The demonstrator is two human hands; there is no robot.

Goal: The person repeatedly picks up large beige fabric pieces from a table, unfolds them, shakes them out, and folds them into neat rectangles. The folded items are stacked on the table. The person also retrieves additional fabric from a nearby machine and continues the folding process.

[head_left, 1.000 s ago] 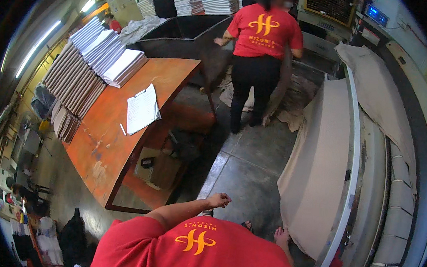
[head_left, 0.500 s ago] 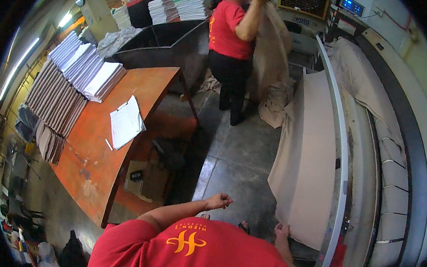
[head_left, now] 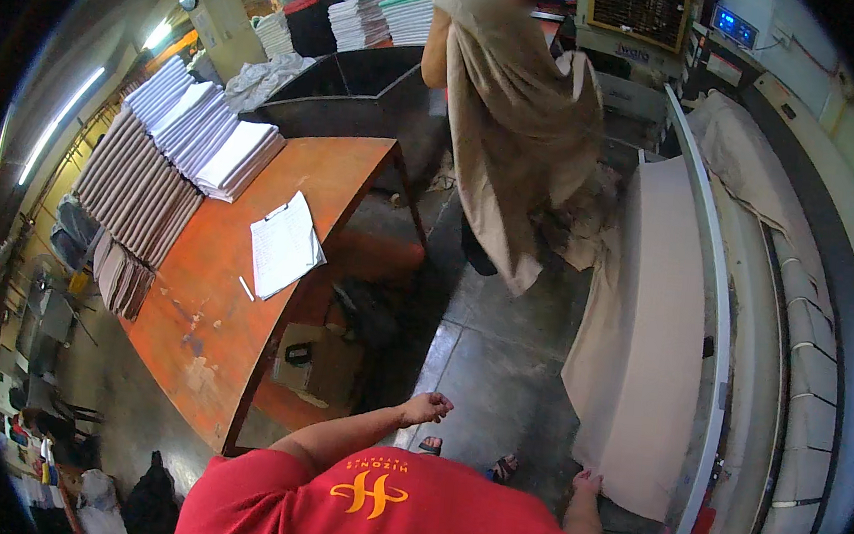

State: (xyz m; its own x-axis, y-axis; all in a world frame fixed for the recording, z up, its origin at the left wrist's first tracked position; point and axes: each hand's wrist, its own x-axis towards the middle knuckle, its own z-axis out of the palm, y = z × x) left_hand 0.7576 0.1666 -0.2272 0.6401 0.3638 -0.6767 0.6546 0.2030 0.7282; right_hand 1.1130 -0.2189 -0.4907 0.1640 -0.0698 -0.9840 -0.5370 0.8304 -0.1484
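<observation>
My right hand (head_left: 586,483) is closed in a pinch on the near corner of a beige cloth (head_left: 648,355), which lies along the feeding side of a long roller machine (head_left: 807,387). The cloth's left edge hangs toward the floor. My left hand (head_left: 428,409) is held out above the floor, away from the cloth; its fingers are loosely bent and I see nothing in them. Farther off, a co-worker holds up another large beige cloth (head_left: 509,123), which covers most of the person's body.
To my left stands an orange table (head_left: 177,318) with stacks of folded white cloths (head_left: 192,133) and brown cloths (head_left: 137,189), a clipboard (head_left: 286,246) and a white pen. A cardboard box (head_left: 317,364) sits underneath. Behind is a dark bin (head_left: 359,106). A metal rail (head_left: 714,290) runs along the machine.
The co-worker has swung the second cloth round toward me, so it now hides the red shirt. My right hand stays at the cloth's corner. The whole view has shifted slightly.
</observation>
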